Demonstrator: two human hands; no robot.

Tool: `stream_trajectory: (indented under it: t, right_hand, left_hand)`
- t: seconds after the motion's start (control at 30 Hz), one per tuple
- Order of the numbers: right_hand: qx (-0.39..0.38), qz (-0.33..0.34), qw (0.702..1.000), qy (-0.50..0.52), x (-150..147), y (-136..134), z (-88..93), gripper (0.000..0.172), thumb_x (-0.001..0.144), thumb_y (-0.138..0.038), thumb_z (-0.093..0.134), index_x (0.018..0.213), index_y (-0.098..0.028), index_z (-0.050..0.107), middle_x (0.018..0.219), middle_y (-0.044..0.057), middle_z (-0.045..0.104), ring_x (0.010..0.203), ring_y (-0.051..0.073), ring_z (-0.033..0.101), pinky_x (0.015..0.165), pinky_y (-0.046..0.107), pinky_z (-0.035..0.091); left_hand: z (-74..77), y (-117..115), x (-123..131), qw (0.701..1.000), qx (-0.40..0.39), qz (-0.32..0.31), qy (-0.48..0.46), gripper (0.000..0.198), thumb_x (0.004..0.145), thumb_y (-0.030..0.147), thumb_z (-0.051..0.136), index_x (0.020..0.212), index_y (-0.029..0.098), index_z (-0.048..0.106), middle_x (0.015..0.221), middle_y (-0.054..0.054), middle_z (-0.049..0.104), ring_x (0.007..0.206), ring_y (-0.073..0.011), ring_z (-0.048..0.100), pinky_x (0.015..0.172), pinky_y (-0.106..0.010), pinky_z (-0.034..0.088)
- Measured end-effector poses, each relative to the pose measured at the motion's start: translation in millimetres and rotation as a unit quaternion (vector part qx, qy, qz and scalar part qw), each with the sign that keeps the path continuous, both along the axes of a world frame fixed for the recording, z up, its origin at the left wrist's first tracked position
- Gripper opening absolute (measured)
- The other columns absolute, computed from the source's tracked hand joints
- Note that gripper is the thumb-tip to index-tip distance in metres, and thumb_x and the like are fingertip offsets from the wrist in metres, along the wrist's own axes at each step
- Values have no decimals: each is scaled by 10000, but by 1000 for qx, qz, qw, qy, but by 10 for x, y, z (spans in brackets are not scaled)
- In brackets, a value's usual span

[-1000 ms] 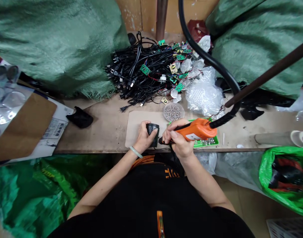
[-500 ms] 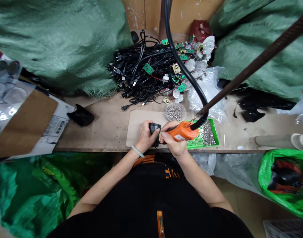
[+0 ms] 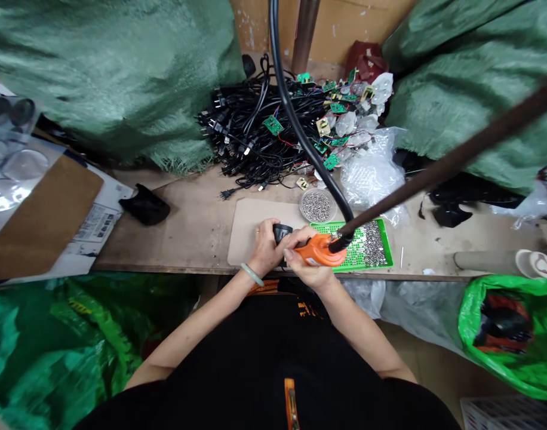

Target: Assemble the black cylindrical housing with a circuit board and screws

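My left hand [image 3: 265,249] is wrapped round a black plastic part [image 3: 282,232], over a flat cardboard sheet [image 3: 244,230] at the table's front edge. In my right hand [image 3: 313,273] is an orange power screwdriver [image 3: 322,251], its front end pointing left at the black part. The tip is hidden by my fingers, which meet those of my left hand. A thick black cable [image 3: 295,122] runs up from the tool's rear. Behind the tool lie a green tray [image 3: 390,254] of small screws and a round tub [image 3: 334,212] full of screws.
Black power cords [image 3: 251,128] with green circuit boards [image 3: 272,125] are heaped at the back. A rusty rod [image 3: 452,152] slants down from the upper right to the tool. At the left stand a carton [image 3: 83,239] and a black shell [image 3: 146,205]; a grey tube [image 3: 483,261] lies right.
The orange screwdriver and my right hand have moved slightly left, closer to my left hand. The black part shows less between my hands. The cable has swung left.
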State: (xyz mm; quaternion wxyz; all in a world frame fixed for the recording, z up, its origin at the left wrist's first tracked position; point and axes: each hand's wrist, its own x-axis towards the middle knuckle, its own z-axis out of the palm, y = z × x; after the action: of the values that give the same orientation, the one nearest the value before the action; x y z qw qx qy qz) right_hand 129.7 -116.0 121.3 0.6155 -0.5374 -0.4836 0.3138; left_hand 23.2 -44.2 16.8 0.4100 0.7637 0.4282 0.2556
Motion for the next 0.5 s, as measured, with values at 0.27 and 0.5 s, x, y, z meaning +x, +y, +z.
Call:
stream_trajectory:
  t: [0.27, 0.5]
  right_hand:
    - [23, -57, 998, -22, -82, -41, 12, 217, 885, -389, 760, 827, -243, 611, 644, -36, 602, 507, 129, 560, 495, 286, 474]
    - [-6, -23, 1000, -8, -65, -8, 0, 295, 865, -461, 765, 784, -241, 585, 616, -43, 578, 492, 127, 539, 497, 294, 470]
  left_hand:
    - [43, -16, 20, 1000, 4, 5, -9, 366, 866, 323, 667, 1169, 214, 494, 1200, -148, 624, 1174, -328, 610, 1044, -539, 465]
    - [40, 8, -4, 1000, -10, -3, -16, 361, 867, 340, 657, 1168, 208, 508, 1188, -137, 633, 1162, -312, 617, 1037, -515, 467]
